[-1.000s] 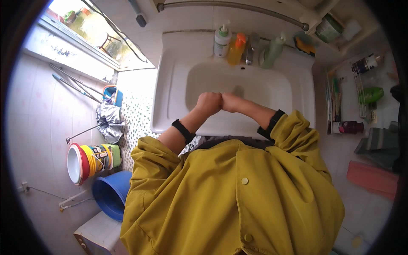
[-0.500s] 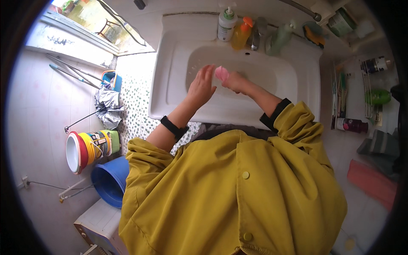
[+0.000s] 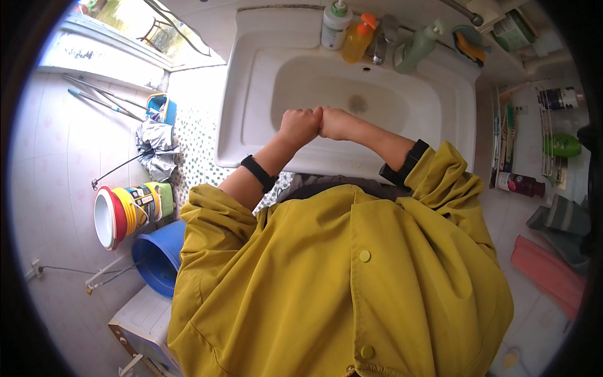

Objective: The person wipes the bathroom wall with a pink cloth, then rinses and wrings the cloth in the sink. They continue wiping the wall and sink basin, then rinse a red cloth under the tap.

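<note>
Over the near part of the white sink [image 3: 246, 119], my two fists meet knuckle to knuckle. My left hand [image 3: 300, 125] is closed, its fingers curled tight. Pressed against it is my right hand [image 3: 337, 124], also closed. The small bunched pink cloth seen in my right hand earlier is hidden now, and no pink shows in the basin. What my left fingers hold cannot be seen. Behind the basin, the metal tap [image 3: 382, 47] stands between an orange pump bottle [image 3: 358, 41] and a pale green pump bottle [image 3: 416, 50].
A white pump bottle [image 3: 335, 26] stands at the sink's back edge. On the left are a blue bucket [image 3: 160, 254], stacked basins and buckets [image 3: 129, 210] and a silvery folded sheet [image 3: 157, 147]. To the right hang a grey towel [image 3: 556, 229] and a pink towel [image 3: 546, 273].
My left hand, open before, has curled into a fist. Both hands have come together nearer to me, and the pink cloth has gone out of sight. The view has shifted slightly.
</note>
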{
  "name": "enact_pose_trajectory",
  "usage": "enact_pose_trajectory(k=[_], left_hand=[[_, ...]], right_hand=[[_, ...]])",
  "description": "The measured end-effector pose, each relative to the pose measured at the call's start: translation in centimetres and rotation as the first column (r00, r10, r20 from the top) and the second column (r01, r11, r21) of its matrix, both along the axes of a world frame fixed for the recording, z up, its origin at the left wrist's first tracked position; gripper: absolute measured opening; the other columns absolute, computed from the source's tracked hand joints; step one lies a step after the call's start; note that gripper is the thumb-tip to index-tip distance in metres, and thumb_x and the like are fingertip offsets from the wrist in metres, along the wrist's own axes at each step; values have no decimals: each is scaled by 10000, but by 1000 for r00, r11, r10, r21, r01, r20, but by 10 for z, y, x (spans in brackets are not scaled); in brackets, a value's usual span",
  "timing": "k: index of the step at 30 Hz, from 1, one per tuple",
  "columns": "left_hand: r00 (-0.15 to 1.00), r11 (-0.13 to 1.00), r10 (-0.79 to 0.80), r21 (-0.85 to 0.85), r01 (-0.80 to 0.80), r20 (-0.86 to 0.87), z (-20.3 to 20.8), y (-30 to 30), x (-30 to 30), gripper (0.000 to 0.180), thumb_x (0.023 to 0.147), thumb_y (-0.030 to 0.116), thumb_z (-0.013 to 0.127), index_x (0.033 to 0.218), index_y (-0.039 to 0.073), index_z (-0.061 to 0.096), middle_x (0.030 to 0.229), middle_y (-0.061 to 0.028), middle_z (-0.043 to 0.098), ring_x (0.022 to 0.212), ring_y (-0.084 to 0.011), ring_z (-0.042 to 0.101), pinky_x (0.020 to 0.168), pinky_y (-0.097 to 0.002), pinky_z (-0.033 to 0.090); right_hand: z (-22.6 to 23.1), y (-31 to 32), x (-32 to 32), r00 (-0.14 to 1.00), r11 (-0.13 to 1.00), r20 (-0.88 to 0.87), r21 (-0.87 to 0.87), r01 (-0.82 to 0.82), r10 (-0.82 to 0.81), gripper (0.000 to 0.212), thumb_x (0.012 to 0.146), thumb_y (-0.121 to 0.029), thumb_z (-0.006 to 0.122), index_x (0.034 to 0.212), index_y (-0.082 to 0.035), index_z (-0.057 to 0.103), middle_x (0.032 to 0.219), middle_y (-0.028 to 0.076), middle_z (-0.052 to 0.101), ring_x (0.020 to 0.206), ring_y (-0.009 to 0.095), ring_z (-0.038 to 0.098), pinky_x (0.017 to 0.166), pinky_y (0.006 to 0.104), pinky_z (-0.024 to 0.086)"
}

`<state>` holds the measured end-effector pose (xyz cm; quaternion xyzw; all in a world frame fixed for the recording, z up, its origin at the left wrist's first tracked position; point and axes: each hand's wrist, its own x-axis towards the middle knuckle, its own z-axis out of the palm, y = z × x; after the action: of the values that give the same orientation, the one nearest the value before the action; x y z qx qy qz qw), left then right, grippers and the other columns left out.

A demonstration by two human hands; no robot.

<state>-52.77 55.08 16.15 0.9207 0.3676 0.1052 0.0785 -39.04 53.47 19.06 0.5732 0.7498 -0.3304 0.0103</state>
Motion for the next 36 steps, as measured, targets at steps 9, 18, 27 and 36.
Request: enact_pose_trajectory(k=[9, 18, 27, 36], left_hand=[[975, 874, 220, -434, -217, -46, -19, 3, 10, 133, 760, 168, 519, 809, 75, 600, 741, -183, 633, 671, -349, 618, 588, -452, 485], [871, -238, 489, -955, 180, 42, 9, 4, 11, 162, 809, 139, 556, 693, 130, 444, 505, 55, 313, 407, -74, 317, 352, -232, 214], [822, -308, 565, -906, 289, 70, 6, 21, -5, 99, 824, 213, 578, 839, 124, 537, 574, 60, 367, 479, -48, 369, 407, -203, 293], [324, -165, 946, -863, 478, -2, -1, 33, -7, 468, 926, 392, 430, 1180, 0, 392, 1096, -164, 510, 1048, -241, 491, 925, -419, 410]], right_hand=[[-8, -1, 10, 965, 908, 198, 349, -231, 170, 225, 852, -141, 434, 1057, -51, 457, 751, 146, 647, 680, 317, 643, 581, 420, 508], [-22, 11, 36, 895, 508, 277, 747, -429, 349, 98, 776, -166, 540, 862, -138, 503, 610, 36, 541, 523, 203, 606, 407, 320, 468], [-7, 20, 28, 982, 617, 34, 774, -144, 186, 172, 715, -155, 590, 866, -138, 508, 730, 36, 541, 735, 207, 592, 548, 343, 483], [-26, 26, 5, 863, 788, -379, 391, 476, -333, 378, 818, -145, 542, 1176, -42, 477, 1083, 189, 536, 1060, 332, 510, 894, 392, 427]])
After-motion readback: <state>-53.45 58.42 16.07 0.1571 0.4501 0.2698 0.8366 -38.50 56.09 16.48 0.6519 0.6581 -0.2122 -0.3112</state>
